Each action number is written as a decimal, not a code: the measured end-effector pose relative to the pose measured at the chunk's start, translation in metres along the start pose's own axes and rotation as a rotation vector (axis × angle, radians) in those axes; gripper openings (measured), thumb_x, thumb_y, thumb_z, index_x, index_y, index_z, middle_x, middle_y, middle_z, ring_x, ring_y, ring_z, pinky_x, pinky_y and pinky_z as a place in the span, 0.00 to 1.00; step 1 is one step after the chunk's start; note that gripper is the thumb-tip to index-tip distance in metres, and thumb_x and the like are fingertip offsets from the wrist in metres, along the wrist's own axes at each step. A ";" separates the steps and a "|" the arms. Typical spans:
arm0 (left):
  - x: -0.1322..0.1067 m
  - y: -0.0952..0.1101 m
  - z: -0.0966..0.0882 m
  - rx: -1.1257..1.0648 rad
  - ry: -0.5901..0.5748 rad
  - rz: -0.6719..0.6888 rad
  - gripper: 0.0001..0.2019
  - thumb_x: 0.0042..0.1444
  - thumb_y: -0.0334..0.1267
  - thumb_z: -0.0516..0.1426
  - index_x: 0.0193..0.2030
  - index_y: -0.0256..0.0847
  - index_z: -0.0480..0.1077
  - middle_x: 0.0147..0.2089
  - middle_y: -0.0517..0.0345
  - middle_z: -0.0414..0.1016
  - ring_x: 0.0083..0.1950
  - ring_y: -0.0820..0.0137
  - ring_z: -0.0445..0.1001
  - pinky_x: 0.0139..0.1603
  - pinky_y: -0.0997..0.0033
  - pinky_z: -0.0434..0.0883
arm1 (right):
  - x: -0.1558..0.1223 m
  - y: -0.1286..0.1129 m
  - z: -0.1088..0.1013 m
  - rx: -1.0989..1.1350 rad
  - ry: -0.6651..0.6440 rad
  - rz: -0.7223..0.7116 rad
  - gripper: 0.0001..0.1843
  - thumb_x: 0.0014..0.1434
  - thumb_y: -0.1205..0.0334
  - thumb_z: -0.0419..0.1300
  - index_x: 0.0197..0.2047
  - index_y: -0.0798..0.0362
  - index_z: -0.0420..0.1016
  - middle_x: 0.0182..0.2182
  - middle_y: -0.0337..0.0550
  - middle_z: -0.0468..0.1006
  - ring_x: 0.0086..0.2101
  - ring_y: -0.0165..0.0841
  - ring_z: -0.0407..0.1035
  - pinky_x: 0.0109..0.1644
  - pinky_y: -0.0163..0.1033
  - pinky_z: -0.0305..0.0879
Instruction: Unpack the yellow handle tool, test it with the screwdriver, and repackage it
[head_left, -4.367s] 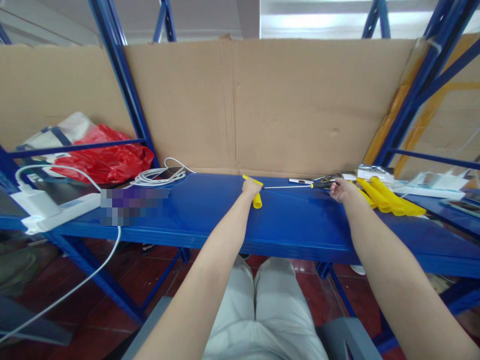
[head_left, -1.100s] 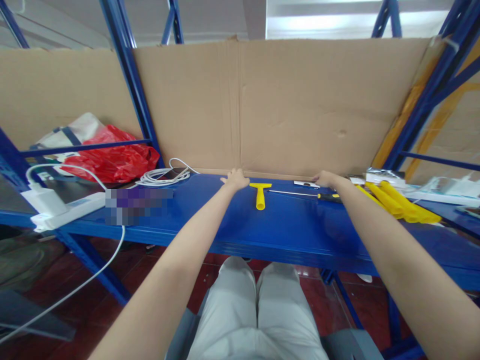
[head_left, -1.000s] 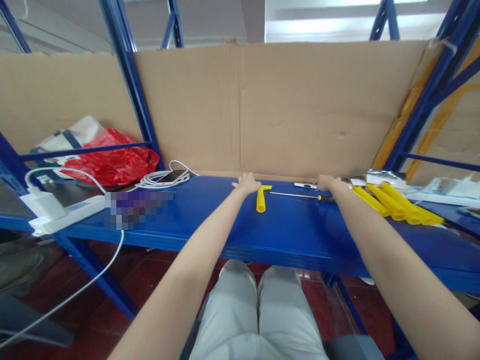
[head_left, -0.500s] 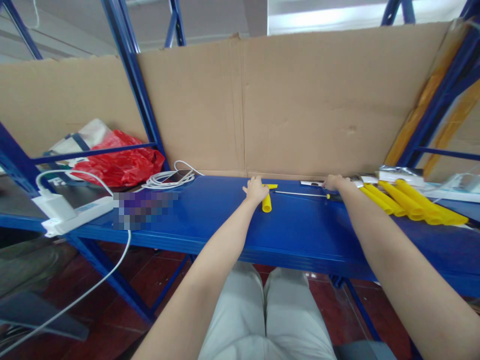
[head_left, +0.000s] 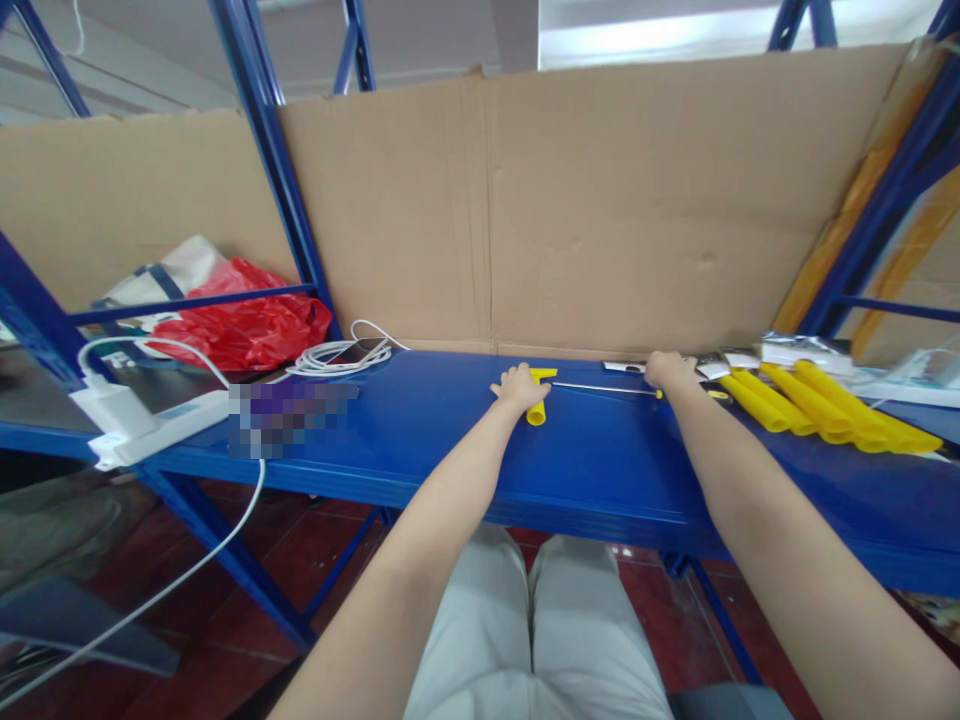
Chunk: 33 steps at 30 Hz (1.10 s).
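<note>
Cardboard (head_left: 637, 200) backs a blue shelf (head_left: 420, 440), and both arms reach across the shelf to its far edge. Yellow tubes (head_left: 817, 402) lie just right of the right hand (head_left: 670, 369). That hand sits over the handle end of a screwdriver (head_left: 600, 387). Its fingers are curled, but I cannot tell whether they grip the handle. The screwdriver's long axis runs left to right, with the tip pointing at the left hand (head_left: 516, 386). The left hand's fingers lie loosely on a yellow scraper (head_left: 535, 412), covering most of it, and no firm hold can be made out. The scraper's stem points back toward the person.
</note>
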<state>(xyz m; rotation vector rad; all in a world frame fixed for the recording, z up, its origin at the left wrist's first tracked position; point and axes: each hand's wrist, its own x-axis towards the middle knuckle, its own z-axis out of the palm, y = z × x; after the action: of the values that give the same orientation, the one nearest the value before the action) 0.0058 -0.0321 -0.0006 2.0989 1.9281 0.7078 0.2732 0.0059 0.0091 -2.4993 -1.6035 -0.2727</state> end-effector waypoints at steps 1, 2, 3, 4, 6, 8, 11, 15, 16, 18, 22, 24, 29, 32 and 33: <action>0.000 0.000 -0.001 -0.002 -0.012 -0.014 0.26 0.55 0.49 0.59 0.59 0.44 0.67 0.64 0.45 0.68 0.65 0.51 0.65 0.61 0.50 0.64 | -0.001 0.000 0.000 0.000 0.005 0.001 0.12 0.56 0.72 0.59 0.44 0.58 0.76 0.47 0.62 0.77 0.56 0.48 0.66 0.59 0.61 0.57; 0.000 0.000 -0.001 -0.004 -0.021 -0.021 0.26 0.55 0.49 0.60 0.59 0.44 0.67 0.64 0.45 0.68 0.65 0.51 0.65 0.60 0.51 0.64 | -0.002 0.000 0.000 0.005 0.012 0.001 0.12 0.56 0.72 0.59 0.44 0.57 0.76 0.46 0.61 0.77 0.56 0.47 0.67 0.59 0.61 0.57; 0.001 0.000 -0.001 -0.007 -0.029 -0.024 0.25 0.54 0.48 0.60 0.58 0.44 0.68 0.64 0.46 0.69 0.65 0.52 0.66 0.60 0.52 0.65 | -0.002 0.001 0.001 0.018 0.023 0.001 0.12 0.55 0.72 0.60 0.44 0.57 0.76 0.46 0.60 0.77 0.55 0.47 0.67 0.59 0.62 0.57; 0.001 0.000 -0.001 -0.009 -0.037 -0.025 0.25 0.54 0.48 0.60 0.58 0.44 0.68 0.63 0.46 0.69 0.65 0.52 0.66 0.60 0.52 0.64 | -0.001 0.001 0.003 0.040 0.037 0.000 0.12 0.54 0.72 0.61 0.43 0.56 0.76 0.45 0.59 0.78 0.55 0.47 0.67 0.59 0.62 0.57; 0.002 0.000 -0.001 -0.015 -0.054 -0.027 0.24 0.54 0.45 0.60 0.58 0.44 0.68 0.63 0.47 0.70 0.64 0.53 0.67 0.60 0.53 0.64 | 0.003 0.003 0.006 0.119 0.071 0.001 0.11 0.53 0.70 0.64 0.41 0.55 0.76 0.43 0.58 0.78 0.54 0.48 0.68 0.58 0.63 0.59; 0.003 0.000 -0.001 -0.024 -0.062 -0.028 0.23 0.54 0.42 0.60 0.58 0.45 0.68 0.61 0.48 0.72 0.63 0.54 0.68 0.60 0.55 0.65 | 0.006 0.005 0.009 0.257 0.112 0.012 0.09 0.51 0.68 0.67 0.38 0.55 0.76 0.41 0.58 0.77 0.52 0.48 0.68 0.55 0.60 0.62; 0.005 -0.002 -0.001 -0.039 -0.043 -0.020 0.23 0.53 0.38 0.60 0.57 0.46 0.68 0.58 0.50 0.74 0.62 0.56 0.70 0.59 0.58 0.66 | 0.009 0.004 0.010 0.390 0.072 0.020 0.09 0.47 0.64 0.70 0.33 0.56 0.77 0.37 0.55 0.78 0.48 0.46 0.71 0.50 0.52 0.68; 0.007 -0.005 -0.002 -0.056 -0.031 -0.009 0.25 0.52 0.35 0.61 0.58 0.44 0.68 0.55 0.50 0.76 0.59 0.59 0.73 0.57 0.63 0.68 | 0.005 0.000 0.005 0.331 -0.140 -0.113 0.05 0.43 0.64 0.70 0.26 0.54 0.78 0.29 0.48 0.79 0.42 0.44 0.75 0.45 0.43 0.71; 0.007 -0.006 -0.003 -0.064 -0.029 0.012 0.26 0.52 0.34 0.61 0.59 0.42 0.67 0.55 0.49 0.76 0.58 0.60 0.73 0.56 0.65 0.68 | 0.002 -0.002 0.004 0.322 -0.164 -0.143 0.04 0.44 0.65 0.69 0.24 0.54 0.79 0.28 0.48 0.79 0.41 0.44 0.75 0.45 0.41 0.70; 0.007 -0.008 -0.004 -0.083 -0.015 0.092 0.28 0.53 0.31 0.61 0.62 0.39 0.65 0.56 0.47 0.75 0.58 0.61 0.74 0.56 0.67 0.68 | -0.004 -0.007 -0.001 0.367 -0.164 -0.160 0.03 0.46 0.66 0.67 0.23 0.54 0.79 0.27 0.48 0.79 0.41 0.43 0.75 0.44 0.40 0.69; 0.006 -0.010 -0.006 -0.105 0.061 0.313 0.31 0.52 0.29 0.60 0.65 0.36 0.63 0.61 0.45 0.70 0.60 0.61 0.72 0.60 0.67 0.67 | -0.020 -0.020 -0.014 0.776 -0.163 -0.162 0.03 0.50 0.67 0.63 0.26 0.55 0.79 0.30 0.47 0.80 0.37 0.38 0.74 0.43 0.38 0.68; 0.004 -0.009 -0.007 -0.100 0.084 0.407 0.30 0.52 0.28 0.59 0.64 0.36 0.64 0.62 0.44 0.69 0.61 0.60 0.71 0.62 0.65 0.66 | -0.028 -0.028 -0.021 0.987 -0.184 -0.191 0.03 0.50 0.67 0.63 0.26 0.55 0.78 0.30 0.46 0.80 0.35 0.35 0.73 0.42 0.37 0.67; 0.000 -0.004 -0.007 -0.055 0.059 0.548 0.28 0.55 0.28 0.55 0.65 0.37 0.64 0.57 0.46 0.74 0.59 0.59 0.72 0.62 0.61 0.66 | -0.047 -0.048 -0.034 1.203 -0.229 -0.311 0.04 0.47 0.62 0.66 0.26 0.53 0.76 0.29 0.42 0.79 0.33 0.32 0.68 0.41 0.37 0.63; -0.001 -0.003 -0.007 -0.039 0.038 0.581 0.29 0.56 0.28 0.55 0.66 0.38 0.63 0.57 0.47 0.75 0.58 0.59 0.73 0.61 0.62 0.67 | -0.054 -0.057 -0.035 1.202 -0.222 -0.375 0.06 0.44 0.61 0.66 0.26 0.54 0.76 0.27 0.40 0.77 0.32 0.31 0.66 0.43 0.38 0.62; -0.001 -0.003 -0.007 -0.038 0.036 0.587 0.29 0.55 0.28 0.55 0.66 0.38 0.63 0.57 0.47 0.75 0.58 0.59 0.73 0.61 0.62 0.67 | -0.056 -0.060 -0.035 1.198 -0.213 -0.383 0.06 0.44 0.61 0.66 0.25 0.54 0.75 0.26 0.40 0.77 0.32 0.32 0.66 0.43 0.39 0.62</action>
<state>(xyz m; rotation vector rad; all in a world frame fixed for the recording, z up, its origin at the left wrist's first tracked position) 0.0001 -0.0342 0.0039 2.6609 1.2843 0.8744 0.1938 -0.0267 0.0321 -1.3285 -1.5713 0.7263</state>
